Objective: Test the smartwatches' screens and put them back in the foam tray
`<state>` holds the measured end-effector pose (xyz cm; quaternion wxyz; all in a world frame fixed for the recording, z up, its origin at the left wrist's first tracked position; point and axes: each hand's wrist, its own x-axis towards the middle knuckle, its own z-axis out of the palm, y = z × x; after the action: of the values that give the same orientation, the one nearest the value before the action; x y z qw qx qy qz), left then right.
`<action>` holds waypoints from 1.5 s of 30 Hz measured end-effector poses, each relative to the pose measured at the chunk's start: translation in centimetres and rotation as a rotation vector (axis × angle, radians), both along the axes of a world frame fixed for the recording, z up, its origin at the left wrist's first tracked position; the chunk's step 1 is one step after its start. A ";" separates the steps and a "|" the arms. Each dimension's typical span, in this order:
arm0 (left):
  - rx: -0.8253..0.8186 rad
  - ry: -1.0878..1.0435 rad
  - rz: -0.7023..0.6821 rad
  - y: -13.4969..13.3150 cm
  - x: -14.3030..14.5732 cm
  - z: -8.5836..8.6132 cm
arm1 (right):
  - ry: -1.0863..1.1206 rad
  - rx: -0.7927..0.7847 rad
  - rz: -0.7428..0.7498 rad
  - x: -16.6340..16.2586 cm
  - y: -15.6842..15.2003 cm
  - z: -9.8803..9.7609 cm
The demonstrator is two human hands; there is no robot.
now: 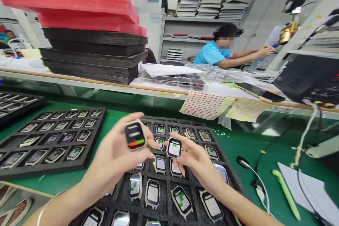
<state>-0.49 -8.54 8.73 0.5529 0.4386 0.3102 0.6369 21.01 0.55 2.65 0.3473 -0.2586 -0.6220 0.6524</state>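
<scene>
My left hand [116,155] holds up a small smartwatch body [135,135] with a dark screen showing a red and green bar. My right hand [197,160] pinches another watch body [174,148] whose screen is lit white with green. Both hands hover over a black foam tray [233,178] on the green mat. Its cells hold several more watch bodies [152,193], most with lit screens.
A second foam tray [96,132] of watches lies to the left. Stacked black and red foam trays [92,47] stand on the raised shelf behind. Sticker sheets [203,104] hang over its edge. A green pen [286,192], white cable [261,183] and papers lie right. A person in blue [212,53] works beyond.
</scene>
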 end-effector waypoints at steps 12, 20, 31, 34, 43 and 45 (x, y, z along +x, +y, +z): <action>-0.139 0.042 -0.326 3.6 2.9 -6.3 | -0.082 0.124 -0.169 0.5 -0.2 -0.4; -0.163 0.035 -0.290 3.6 2.5 -6.6 | -0.062 0.109 -0.112 0.6 -0.6 0.0; -0.122 0.073 -0.258 3.4 2.2 -6.4 | -0.060 0.045 -0.071 0.3 -1.5 0.7; -0.126 0.098 -0.248 3.4 2.1 -6.4 | -0.020 0.040 -0.043 0.5 -1.3 0.4; -0.104 0.126 -0.226 3.5 2.1 -6.6 | -0.077 0.075 -0.120 0.6 -1.1 -0.1; -0.107 0.140 -0.216 3.5 2.2 -6.7 | -0.091 0.076 -0.127 0.5 -1.2 -0.1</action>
<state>1.75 -5.07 2.07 0.6181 0.4826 0.3325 0.5239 21.51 -0.61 2.59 0.3690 -0.3137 -0.6436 0.5926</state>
